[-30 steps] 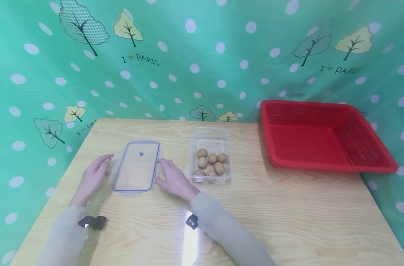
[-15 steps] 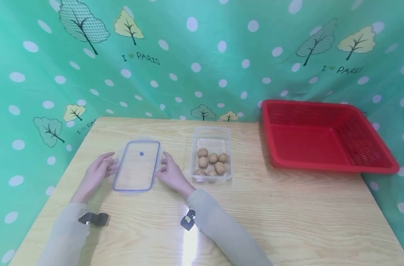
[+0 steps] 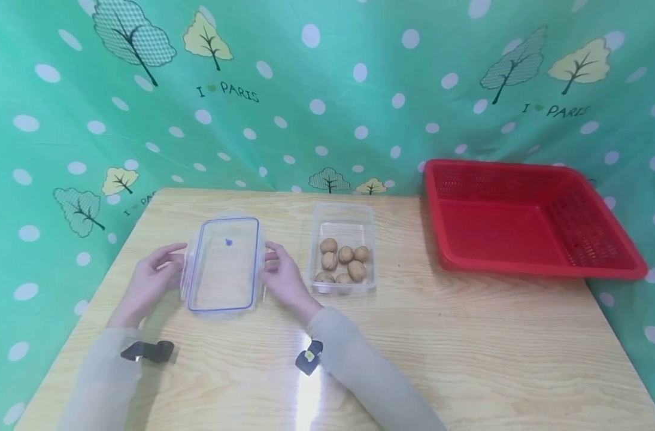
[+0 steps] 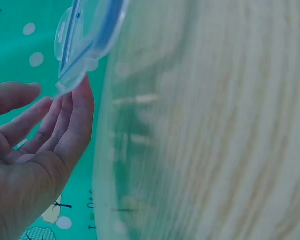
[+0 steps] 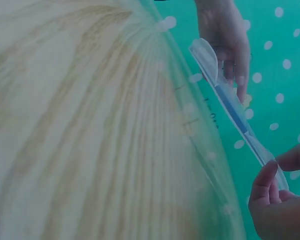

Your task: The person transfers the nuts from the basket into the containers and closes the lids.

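A clear plastic container lid with a blue seal is raised off the table at the left in the head view. My left hand holds its left side; in the left wrist view the fingers curl under a side flap, while the thumb stands a little apart. At the opposite side my right hand pinches the lid's edge between thumb and fingers, as the right wrist view shows. Right of that hand stands a clear plastic container, with several walnuts inside.
A big red plastic basket stands at the right back of the wooden table. Behind the table hangs a green dotted curtain. Both wrists wear dark camera mounts.
Both hands have closed in on the lid's sides and taken hold of it. The lid has risen from the table. Container, walnuts and basket stay in place.
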A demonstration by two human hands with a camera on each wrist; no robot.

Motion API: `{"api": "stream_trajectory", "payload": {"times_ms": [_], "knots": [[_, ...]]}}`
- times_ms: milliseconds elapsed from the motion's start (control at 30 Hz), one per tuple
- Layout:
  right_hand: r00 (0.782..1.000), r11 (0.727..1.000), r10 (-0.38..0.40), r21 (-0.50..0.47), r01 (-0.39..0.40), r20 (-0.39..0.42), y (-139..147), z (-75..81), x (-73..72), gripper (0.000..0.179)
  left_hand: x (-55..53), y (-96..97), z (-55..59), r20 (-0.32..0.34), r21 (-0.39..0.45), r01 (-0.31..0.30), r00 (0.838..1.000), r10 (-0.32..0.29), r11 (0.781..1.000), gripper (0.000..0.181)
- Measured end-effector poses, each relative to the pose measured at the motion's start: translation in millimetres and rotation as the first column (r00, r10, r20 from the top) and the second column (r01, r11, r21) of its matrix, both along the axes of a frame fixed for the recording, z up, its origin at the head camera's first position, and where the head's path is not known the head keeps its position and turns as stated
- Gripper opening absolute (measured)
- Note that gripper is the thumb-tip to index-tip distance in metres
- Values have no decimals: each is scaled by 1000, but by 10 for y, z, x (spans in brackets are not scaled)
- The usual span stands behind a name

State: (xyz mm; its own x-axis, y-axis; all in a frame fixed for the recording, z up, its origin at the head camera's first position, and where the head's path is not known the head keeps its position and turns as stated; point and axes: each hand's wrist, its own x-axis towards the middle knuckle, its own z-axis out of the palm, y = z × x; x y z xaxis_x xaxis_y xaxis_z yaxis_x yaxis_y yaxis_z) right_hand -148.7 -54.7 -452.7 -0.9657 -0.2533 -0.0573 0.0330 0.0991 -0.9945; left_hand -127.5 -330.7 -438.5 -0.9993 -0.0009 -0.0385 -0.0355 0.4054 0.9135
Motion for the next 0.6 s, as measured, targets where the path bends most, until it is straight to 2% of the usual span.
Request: {"api": "stream_trajectory", "payload": {"times_ms": [167,233,300,367,467,600], "knots": [[1000,999,11,-30,-10,7,81,89,19,63,-36,-14,68,-6,-14,8,1000,-8,1000,50],[1000,999,23,-30,-23,-5,119,136,29,63,-52,-14,105,4,30,16,1000,-16,999,49],[999,999,34,-36,-35,-22,159,190,36,64,-69,-8,144,8,114,32,999,-33,993,50],[998,998,45,-48,-47,-36,198,242,35,64,-90,-5,177,-1,203,57,998,-58,977,50],[997,996,47,-74,-51,-56,244,304,20,64,-125,0,209,-18,337,100,995,-100,936,52],[996,995,37,-87,-44,-83,289,350,-3,63,-164,14,237,-14,423,154,986,-164,893,58]]}}
